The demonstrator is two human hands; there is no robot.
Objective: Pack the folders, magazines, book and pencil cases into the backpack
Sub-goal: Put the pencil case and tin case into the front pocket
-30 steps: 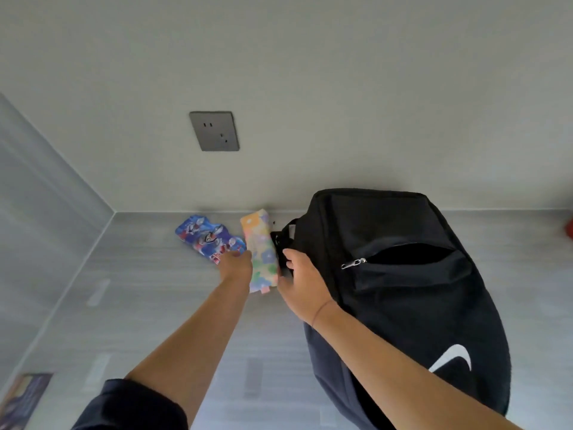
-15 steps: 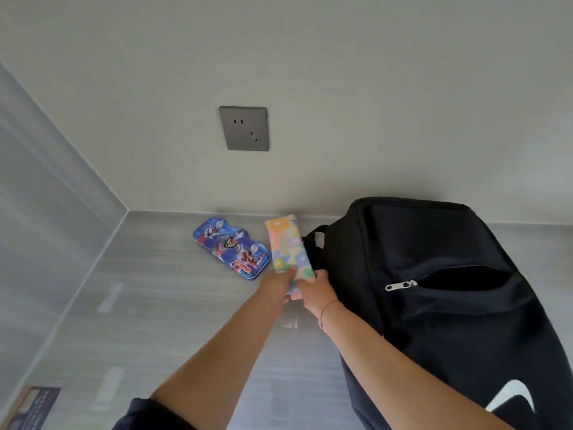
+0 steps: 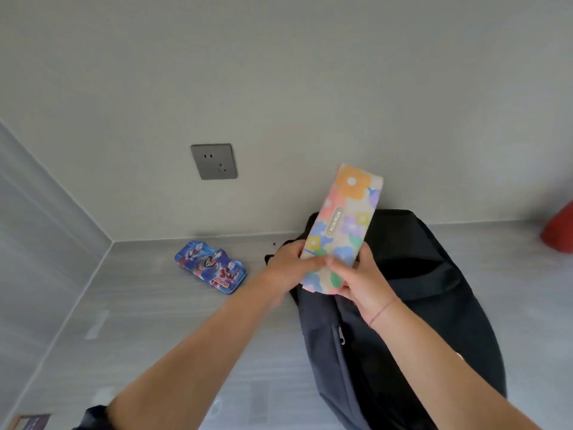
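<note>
A floral pencil case (image 3: 342, 223) in pastel colours is lifted off the grey table and tilted up over the black backpack (image 3: 412, 305). My left hand (image 3: 290, 263) grips its lower left edge. My right hand (image 3: 361, 282) holds its lower end from the right, thumb across the front. The backpack lies on the table at the right with a dark opening near its top. A blue cartoon pencil case (image 3: 210, 266) lies flat on the table to the left of the backpack.
A grey wall socket (image 3: 214, 161) sits on the back wall. A side wall closes the left. A red object (image 3: 558, 232) shows at the right edge. A printed item (image 3: 31, 422) peeks in at the bottom left corner.
Both hands have picked the floral pencil case up from the table and brought it to the right, over the backpack. The blue pencil case has stayed put.
</note>
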